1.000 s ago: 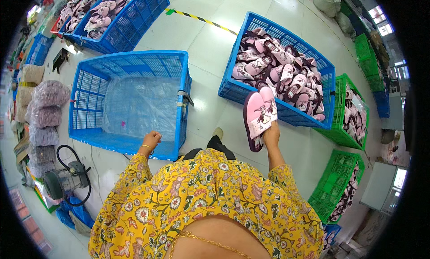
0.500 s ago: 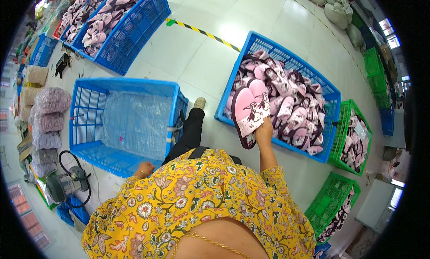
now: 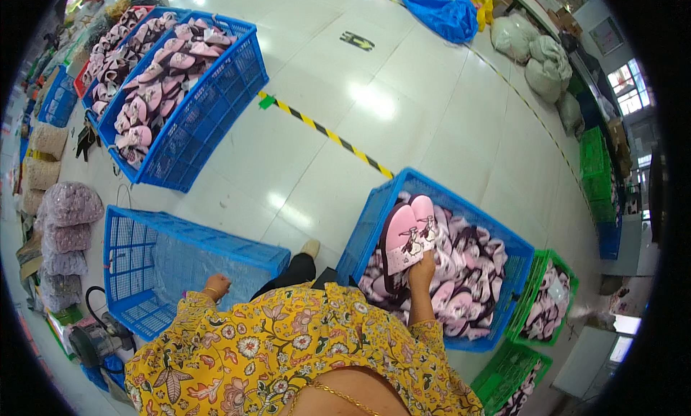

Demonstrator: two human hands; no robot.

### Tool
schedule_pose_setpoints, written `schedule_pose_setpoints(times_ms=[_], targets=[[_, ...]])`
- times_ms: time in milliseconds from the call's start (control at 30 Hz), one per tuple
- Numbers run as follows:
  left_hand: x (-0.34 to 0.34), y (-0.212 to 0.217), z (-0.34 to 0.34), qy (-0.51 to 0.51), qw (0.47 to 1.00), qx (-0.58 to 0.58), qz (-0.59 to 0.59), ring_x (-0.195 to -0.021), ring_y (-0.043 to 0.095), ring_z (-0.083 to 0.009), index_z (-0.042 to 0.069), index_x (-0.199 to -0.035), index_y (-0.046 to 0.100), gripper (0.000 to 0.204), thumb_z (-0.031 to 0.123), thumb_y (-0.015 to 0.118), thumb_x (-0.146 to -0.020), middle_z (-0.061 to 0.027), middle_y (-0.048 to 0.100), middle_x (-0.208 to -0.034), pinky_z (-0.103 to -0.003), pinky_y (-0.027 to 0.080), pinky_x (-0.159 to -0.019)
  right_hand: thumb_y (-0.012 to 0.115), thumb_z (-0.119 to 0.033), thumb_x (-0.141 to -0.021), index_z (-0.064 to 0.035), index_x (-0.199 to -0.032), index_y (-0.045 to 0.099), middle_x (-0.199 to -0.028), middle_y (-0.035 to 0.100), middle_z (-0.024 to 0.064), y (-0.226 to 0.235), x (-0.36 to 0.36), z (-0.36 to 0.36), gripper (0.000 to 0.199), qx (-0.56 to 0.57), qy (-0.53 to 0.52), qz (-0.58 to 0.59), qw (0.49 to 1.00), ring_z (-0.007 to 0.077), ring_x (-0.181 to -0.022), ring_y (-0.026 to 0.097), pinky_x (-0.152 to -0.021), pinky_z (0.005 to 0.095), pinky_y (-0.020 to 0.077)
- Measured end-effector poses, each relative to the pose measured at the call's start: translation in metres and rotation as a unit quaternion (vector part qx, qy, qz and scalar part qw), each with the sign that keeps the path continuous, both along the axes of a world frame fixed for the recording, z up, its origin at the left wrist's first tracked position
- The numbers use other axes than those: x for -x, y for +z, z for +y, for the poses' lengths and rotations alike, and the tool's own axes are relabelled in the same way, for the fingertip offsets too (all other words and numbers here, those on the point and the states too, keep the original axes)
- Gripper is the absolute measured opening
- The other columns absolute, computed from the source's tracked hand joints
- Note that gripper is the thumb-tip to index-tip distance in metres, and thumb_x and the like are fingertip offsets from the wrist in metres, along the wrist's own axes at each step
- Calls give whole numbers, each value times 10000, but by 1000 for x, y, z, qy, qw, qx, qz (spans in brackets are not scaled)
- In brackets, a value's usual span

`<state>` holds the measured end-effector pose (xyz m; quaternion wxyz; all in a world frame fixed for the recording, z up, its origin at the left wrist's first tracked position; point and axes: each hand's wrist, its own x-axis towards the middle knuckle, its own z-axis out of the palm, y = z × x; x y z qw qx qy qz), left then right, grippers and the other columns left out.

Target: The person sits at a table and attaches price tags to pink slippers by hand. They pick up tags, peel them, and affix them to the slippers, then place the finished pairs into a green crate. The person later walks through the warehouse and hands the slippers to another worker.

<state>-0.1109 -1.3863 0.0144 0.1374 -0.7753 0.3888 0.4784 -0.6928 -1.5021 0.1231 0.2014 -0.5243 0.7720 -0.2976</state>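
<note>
My right hand [image 3: 422, 270] is closed round the opening end of a pair of pink slippers [image 3: 407, 237] with dark soles and a printed upper, held sole by sole above a blue crate [image 3: 468, 187]. That crate is heaped with more pink and dark slippers [image 3: 471, 272]. At the left, my left hand [image 3: 217, 283] hangs over the near side of another blue crate [image 3: 194, 230], its fingers loosely apart with nothing seen in them. Clear plastic sheeting [image 3: 173, 261] lines that crate.
Full blue crates of slippers [image 3: 205, 139] stand at the far left. Two green crates [image 3: 554, 301] sit at the right. A grey machine with a black hose [image 3: 93, 344] and bagged bundles [image 3: 68, 207] are on the left. Striped tape [image 3: 324, 130] crosses the floor.
The view has tipped up and the crates sit lower in it. My right hand still grips the slippers over the full crate. The left hand has come further over the lined crate.
</note>
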Motion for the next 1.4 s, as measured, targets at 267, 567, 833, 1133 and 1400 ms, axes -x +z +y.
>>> schedule_pose_setpoints(times_ms=[267, 567, 833, 1133, 1400], targets=[[38, -19, -180, -3, 992, 117, 44, -788, 689, -257, 29, -953, 700, 286, 286, 600, -879, -122, 710, -924, -415, 541, -778, 532, -150, -865, -23, -1130, 628, -1056, 642, 198, 4, 3, -139, 309, 15, -11, -65, 998, 362, -1003, 594, -860, 397, 457], [95, 23, -360, 24, 987, 155, 31, -775, 665, -258, 48, -1005, 671, 293, 299, 577, -888, -121, 702, -860, -394, 528, -765, 535, -168, -897, -29, -1133, 633, -1045, 639, 211, -48, 39, -339, 291, 113, 78, -58, 989, 378, -951, 610, -805, 406, 473], [95, 19, -444, -1, 999, 28, 25, -903, 635, -292, 61, -928, 676, 292, 291, 497, -948, -134, 675, -956, -441, 509, -781, 524, -159, -888, -1, -1058, 625, -946, 621, 210, -53, 32, -569, 253, 110, 146, -17, 983, 407, -867, 596, -750, 454, 465], [14, -38, -732, -24, 996, 79, 38, -821, 654, -326, 61, -824, 684, 394, 370, 467, -938, -131, 687, -885, -470, 500, -763, 510, -261, -924, -40, -1184, 608, -1114, 640, 203, -76, -3, -797, 355, 19, 94, -48, 994, 368, -950, 609, -783, 415, 477], [-118, 393, -1123, 118, 652, 724, 191, -927, 577, -136, 61, -1149, 588, 331, 300, 436, -978, -28, 614, -1044, -294, 466, -817, 520, -449, -899, -124, -1181, 634, -1029, 686, 161, -142, -26, -1007, 446, -82, 180, 71, 978, 354, -885, 650, -725, 418, 509]])
